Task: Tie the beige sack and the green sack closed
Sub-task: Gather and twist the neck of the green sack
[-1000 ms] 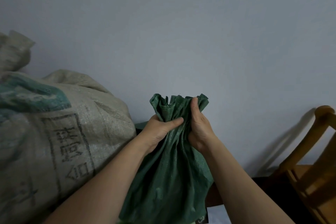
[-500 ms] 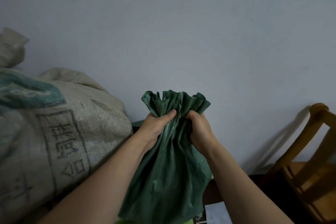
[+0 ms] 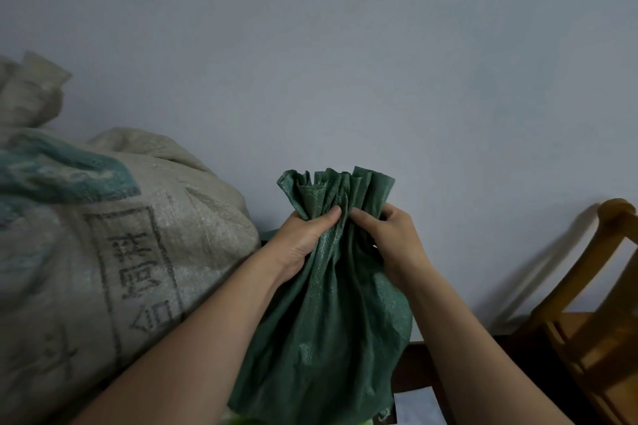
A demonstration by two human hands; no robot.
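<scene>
Green sack (image 3: 324, 304): left hand (image 3: 303, 238) and right hand (image 3: 390, 238) both clench its bunched neck, keeping the mouth gathered for tying; beige sack (image 3: 103, 252) sits beside it.

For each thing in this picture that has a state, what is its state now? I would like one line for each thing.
green sack: mouth gathered into pleats, held upright, no tie visible.
left hand: grips the gathered neck of the green sack.
right hand: grips the same neck from the other side.
beige sack: full, at the left; top bunched, a tie cannot be made out.
wooden chair: upright at the right, partly out of frame.
</scene>
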